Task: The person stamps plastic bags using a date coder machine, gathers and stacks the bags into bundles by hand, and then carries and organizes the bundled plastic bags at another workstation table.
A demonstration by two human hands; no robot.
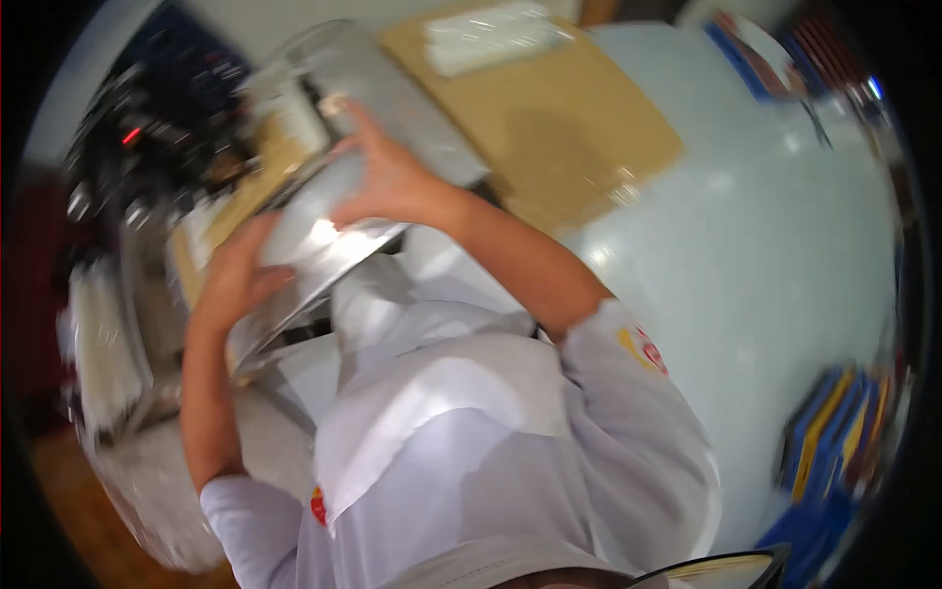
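Silvery sheet [316, 236], smooth and glossy, flares with white glare between the left hand [235, 274] and right hand [391, 180], fingers spread; blur hides whether either grips it.

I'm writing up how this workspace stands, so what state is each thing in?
Left hand: open, thumb and fingers apart, at the shiny surface
Right hand: open, thumb and fingers spread, over the shiny surface
Shiny surface: catching glare, too blurred to tell more
Brown board: lying flat
White packet: lying on the brown board
Red light: lit
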